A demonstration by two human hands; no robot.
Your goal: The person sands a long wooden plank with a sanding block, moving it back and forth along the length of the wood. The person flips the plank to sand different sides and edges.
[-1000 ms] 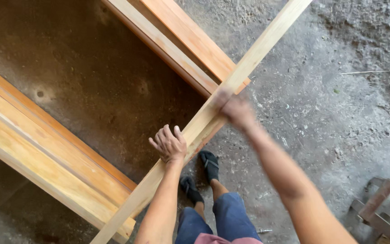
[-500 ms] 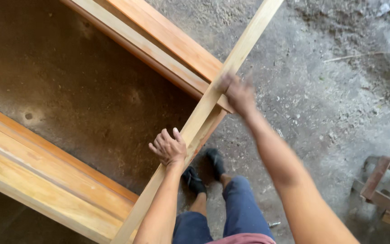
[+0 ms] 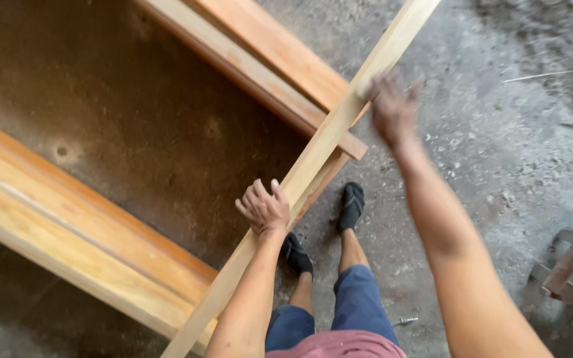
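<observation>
We are gripping pale wooden slat: left hand curling round its edge, right hand (blurred) resting on it, grip unclear; slat crossing reddish wooden frame

no packages, labels, signs or screens in view

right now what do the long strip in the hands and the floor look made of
Long strip: pale bare wood, apparently unfinished, with faint lengthwise grain and square edges; left hand grips it and right hand is on it. Floor: likely rough concrete, grey, mottled, dusty.
</observation>
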